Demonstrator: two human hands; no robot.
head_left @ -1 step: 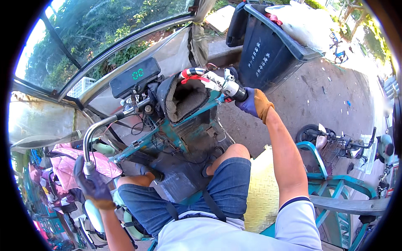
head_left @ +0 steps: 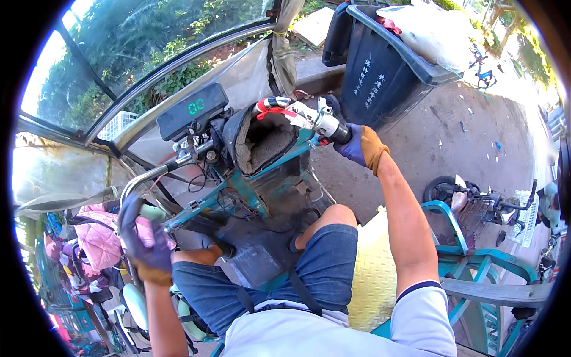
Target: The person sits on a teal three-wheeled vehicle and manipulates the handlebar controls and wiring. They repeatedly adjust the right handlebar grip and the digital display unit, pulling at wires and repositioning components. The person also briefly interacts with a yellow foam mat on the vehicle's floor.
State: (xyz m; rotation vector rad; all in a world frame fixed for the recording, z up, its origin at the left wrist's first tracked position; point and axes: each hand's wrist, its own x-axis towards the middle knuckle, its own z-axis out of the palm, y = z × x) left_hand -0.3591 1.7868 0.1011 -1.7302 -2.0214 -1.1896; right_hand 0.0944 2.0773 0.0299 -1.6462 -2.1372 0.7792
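Observation:
I sit astride a teal three-wheeler, with its chrome handlebar (head_left: 160,170) in front of me. My right hand (head_left: 363,147), in a purple and orange work glove, is closed round the black handlebar grip (head_left: 341,133) at the bar's right end. Next to the bar's left end, my gloved left hand (head_left: 144,250) is raised, fingers stretched up and thumb apart. It is blurred by motion, and nothing shows in it. Between the hands, a fleece-lined handlebar cover (head_left: 267,146) gapes toward me, beside a black display box (head_left: 193,110) with green lit digits.
A dark wheeled bin (head_left: 380,77) with a white bag (head_left: 434,33) on top stands ahead to the right. Parked at far right is a bike (head_left: 458,193). A pink quilted cover (head_left: 98,238) lies over vehicles at left. The cab's clear windscreen (head_left: 154,53) curves ahead; a yellow textured panel (head_left: 372,276) is beside my thigh.
My left hand has shifted right and upward beside the handlebar's left end, and now looks blurred. My right hand keeps its hold on the grip.

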